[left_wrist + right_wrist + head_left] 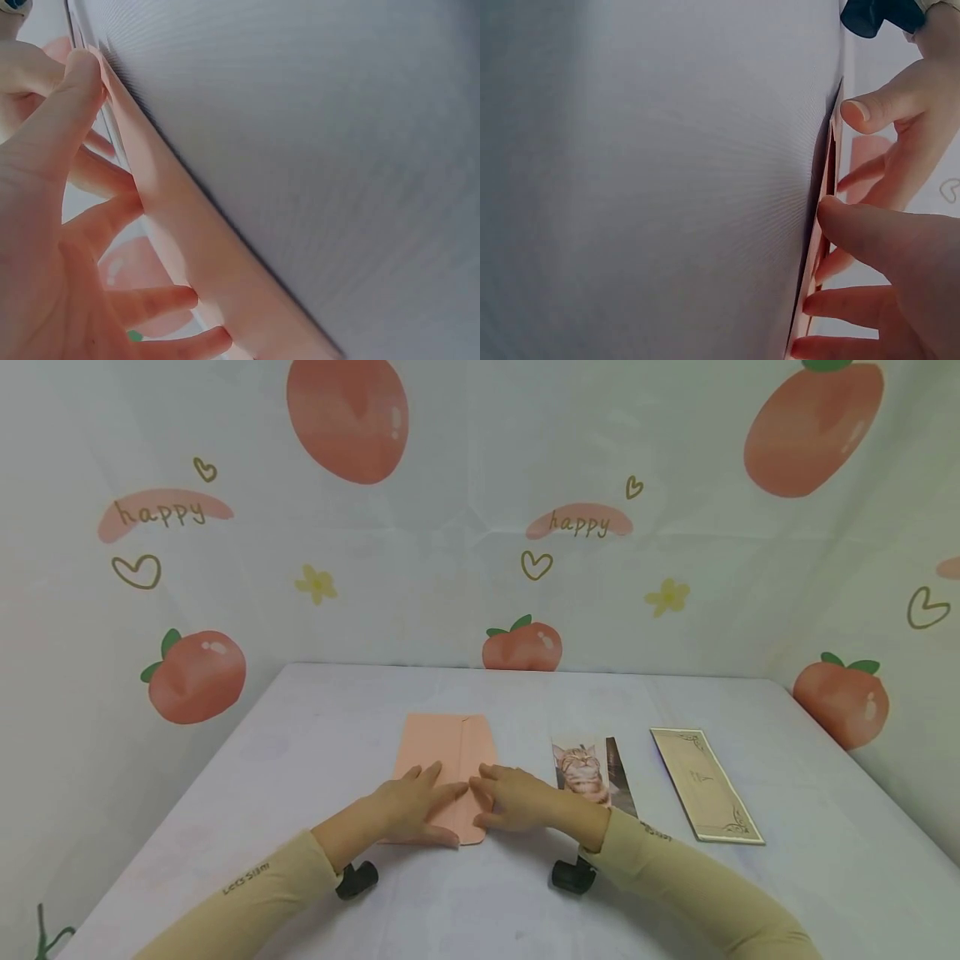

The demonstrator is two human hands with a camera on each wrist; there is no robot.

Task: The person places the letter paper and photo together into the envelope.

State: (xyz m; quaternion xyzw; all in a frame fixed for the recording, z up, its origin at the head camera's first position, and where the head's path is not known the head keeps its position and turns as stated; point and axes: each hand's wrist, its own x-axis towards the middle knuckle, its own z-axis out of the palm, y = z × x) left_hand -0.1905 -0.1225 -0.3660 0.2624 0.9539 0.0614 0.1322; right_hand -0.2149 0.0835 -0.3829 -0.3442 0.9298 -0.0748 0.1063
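From afar I see the bare left hand and bare right hand spread, gripping nothing, on the flat pink paper envelope near my view's six o'clock, probably to steady it

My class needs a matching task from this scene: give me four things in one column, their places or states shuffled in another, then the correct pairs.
Things:
1. Pink envelope
2. Cat picture
3. Card with ornate corners
4. Backdrop

Places or states:
A. Lies between the other two flat items
B. Hangs behind the table, printed with hearts and "happy"
C. Touched by the left hand and the right hand
D. Lies farthest right on the table

Pairs: 1-C, 2-A, 3-D, 4-B
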